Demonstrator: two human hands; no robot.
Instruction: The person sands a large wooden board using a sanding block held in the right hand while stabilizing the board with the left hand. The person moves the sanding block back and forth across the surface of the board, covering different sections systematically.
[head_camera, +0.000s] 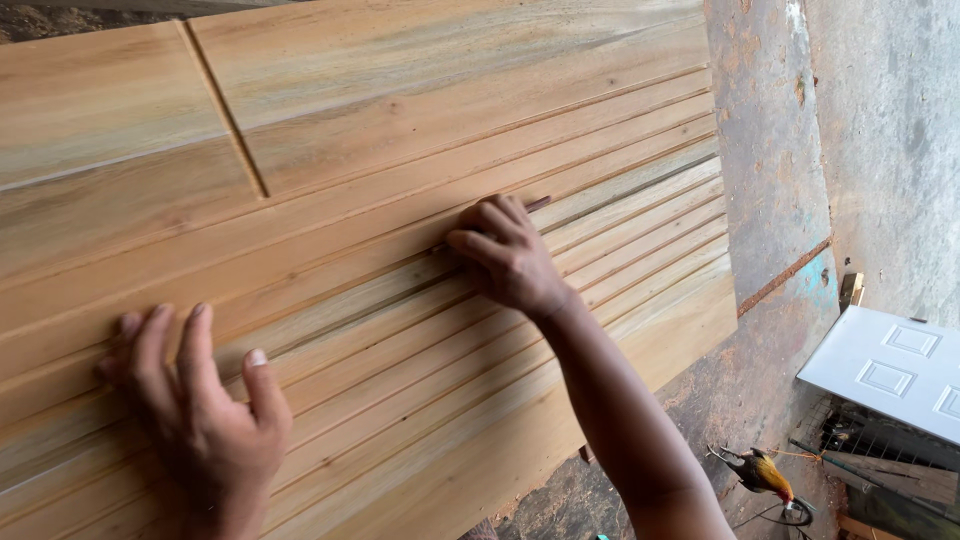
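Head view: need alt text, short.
Two bare hands press on a pale wooden door panel with slatted grooves: the left hand lies flat with fingers spread, and the right hand curls its fingertips against a slat. Beyond the panel's edge are a dirt floor, a rooster and a white panelled door.

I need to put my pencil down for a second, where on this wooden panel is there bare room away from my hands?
The flat boards above the grooved slats are bare, on both sides of the dark seam. The wide plain edge board beyond the right hand is also free. The slats between that hand and the left hand are the crowded part.
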